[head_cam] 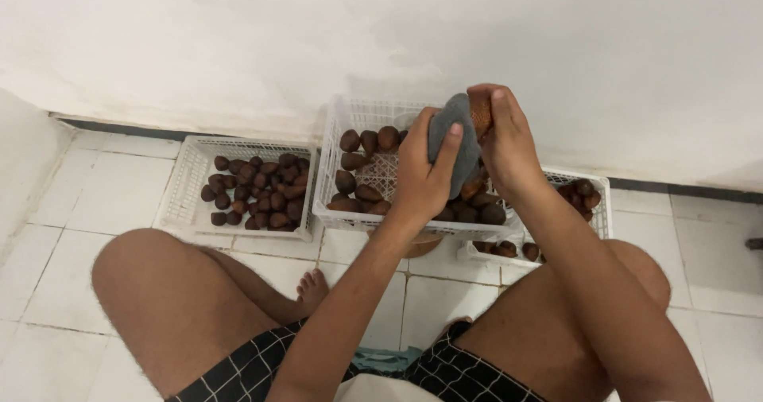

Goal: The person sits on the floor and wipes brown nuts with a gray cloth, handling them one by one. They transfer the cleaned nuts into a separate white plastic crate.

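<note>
My left hand [425, 171] grips a grey cloth [455, 135] and presses it against a brown scaly fruit [480, 114]. My right hand [502, 135] holds that fruit from the right side. Both hands are raised above the middle white crate [350, 211], which holds several more brown fruits [367, 143]. Most of the held fruit is hidden by the cloth and fingers.
A white crate [181, 199] at the left holds several brown fruits. A third white crate [598, 211] at the right holds a few more. All stand on a white tiled floor against a white wall. My bare knees and one foot [312, 288] are in front.
</note>
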